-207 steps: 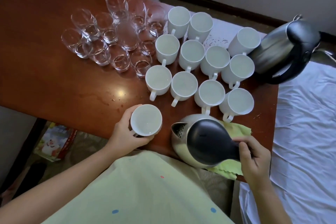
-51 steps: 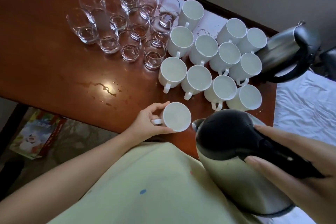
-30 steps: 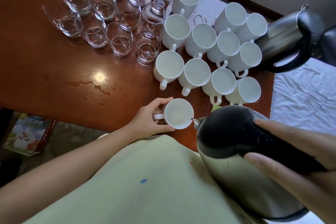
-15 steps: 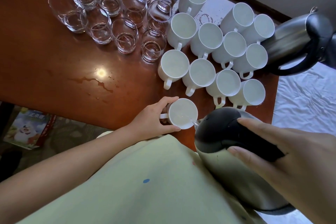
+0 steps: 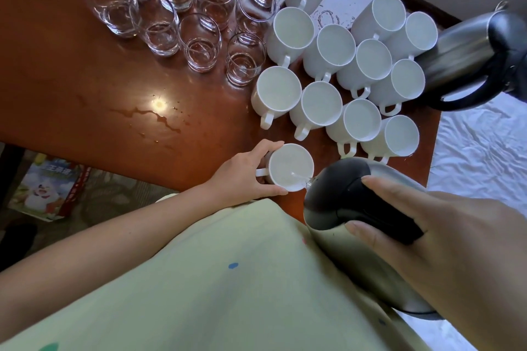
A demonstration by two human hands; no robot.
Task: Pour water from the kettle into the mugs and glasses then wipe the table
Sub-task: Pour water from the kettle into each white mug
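1. Gripping the near mug (image 5: 291,167), the left hand (image 5: 242,177) has its thumb and fingers curled round the mug's wall on the handle side. The mug stands on the table (image 5: 65,65) close to the near edge.
2. Right hand (image 5: 445,239): fingers wrapped round the black handle of the kettle (image 5: 350,208), holding it tipped with the spout at the mug's right rim. A thin stream runs from spout into mug.
3. Step in hand, by judgement: filling this mug. To do it well, hold the tilt shallow so the stream lands inside the rim, keep the left hand steady on the mug, and level the kettle before the water nears the brim.
4. Risk: the mug sits close to the table edge and the person's lap; any overshoot would likely run off the table.
5. Other mugs (image 5: 322,104) stand in a tight cluster just beyond, some walls touching, handles mostly toward the person. Whether each holds water cannot be told with certainty.
6. Glasses (image 5: 199,40) are grouped at the far left of the mugs, several with water low in them.
7. A spill (image 5: 151,117) lies on the bare wood left of the mug, to be wiped later.
8. A second kettle (image 5: 467,57) stands at the far right corner, beside the mug cluster.
9. Obstruction: the packed mugs leave little room for the spout, so a mug may need pulling clear.
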